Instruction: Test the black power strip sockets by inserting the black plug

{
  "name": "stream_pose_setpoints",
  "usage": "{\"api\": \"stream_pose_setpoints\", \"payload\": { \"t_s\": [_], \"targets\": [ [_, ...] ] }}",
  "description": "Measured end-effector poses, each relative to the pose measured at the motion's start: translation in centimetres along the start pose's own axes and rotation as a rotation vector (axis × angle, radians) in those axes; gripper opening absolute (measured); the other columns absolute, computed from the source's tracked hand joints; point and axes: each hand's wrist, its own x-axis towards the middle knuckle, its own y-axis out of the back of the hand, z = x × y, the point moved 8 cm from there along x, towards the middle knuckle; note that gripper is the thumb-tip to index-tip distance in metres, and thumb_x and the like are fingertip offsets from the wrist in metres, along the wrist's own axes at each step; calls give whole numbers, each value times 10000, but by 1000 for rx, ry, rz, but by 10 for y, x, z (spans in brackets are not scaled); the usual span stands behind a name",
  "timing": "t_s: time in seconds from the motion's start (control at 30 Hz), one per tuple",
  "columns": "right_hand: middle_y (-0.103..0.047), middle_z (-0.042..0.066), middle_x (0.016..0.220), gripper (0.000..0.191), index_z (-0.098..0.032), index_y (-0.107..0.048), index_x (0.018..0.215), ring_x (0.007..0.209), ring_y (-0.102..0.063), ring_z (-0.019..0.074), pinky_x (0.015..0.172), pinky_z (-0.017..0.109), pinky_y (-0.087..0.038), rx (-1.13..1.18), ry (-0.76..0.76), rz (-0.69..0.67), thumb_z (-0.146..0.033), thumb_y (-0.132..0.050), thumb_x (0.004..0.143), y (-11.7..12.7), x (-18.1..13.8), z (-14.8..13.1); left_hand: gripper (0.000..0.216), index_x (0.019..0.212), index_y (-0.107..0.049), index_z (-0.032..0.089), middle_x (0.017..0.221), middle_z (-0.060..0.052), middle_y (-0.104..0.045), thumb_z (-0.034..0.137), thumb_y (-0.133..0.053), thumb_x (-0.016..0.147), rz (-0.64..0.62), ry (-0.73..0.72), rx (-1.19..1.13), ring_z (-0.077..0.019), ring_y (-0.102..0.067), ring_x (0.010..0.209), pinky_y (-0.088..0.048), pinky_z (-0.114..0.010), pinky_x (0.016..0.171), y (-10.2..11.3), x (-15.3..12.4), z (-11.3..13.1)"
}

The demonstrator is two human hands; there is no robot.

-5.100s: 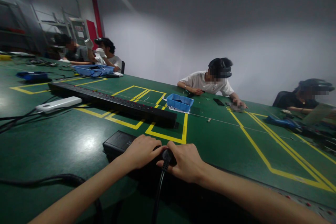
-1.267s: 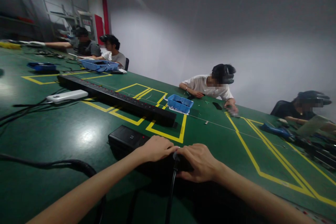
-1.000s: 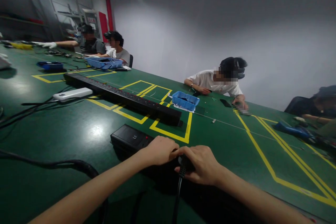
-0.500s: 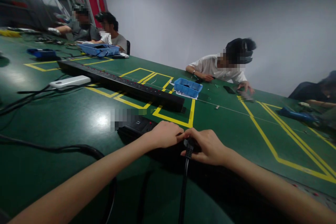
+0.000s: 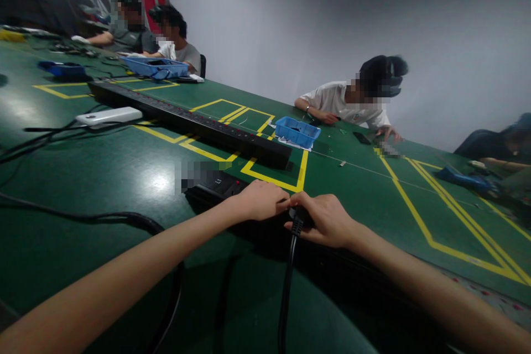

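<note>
From left of centre a black power strip (image 5: 226, 185) runs to the lower right; mid-frame, the left hand (image 5: 263, 200) lies over it, fingers bent, grip impossible to tell; just right, a black plug (image 5: 296, 222) is pinched by the right hand (image 5: 329, 220)

A small blue bin (image 5: 296, 136) (open-topped) sits near a co-worker (image 5: 337, 100) in white.

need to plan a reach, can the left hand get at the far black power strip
Probably yes: mostly green tabletop and yellow tape show between the left hand and the far black power strip, with nothing tall blocking.
</note>
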Motion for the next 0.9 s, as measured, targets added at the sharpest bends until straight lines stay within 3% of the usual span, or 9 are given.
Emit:
{"api": "stream_pose_setpoints", "payload": {
  "t_s": [0.7,0.9],
  "targets": [
    [-587,6,735,331,-180,-393,1033,572,-521,130,537,211,-310,14,-1,-10,-424,-450,817,-1,1,1,514,859,-614,211,853,-70,-666,451,-160,867,12,-34,41,-221,-602,741,-388,-294,576,4,-2,4],
    [-582,6,734,372,-169,-380,1045,588,-536,140,548,217,-328,18,-13,-18,-348,-514,748,-3,0,3,527,885,-617,213,866,-72,-669,466,-156,865,11,-27,38,-220,-601,749,-385,-290,574,3,-2,3]
  ]
}}
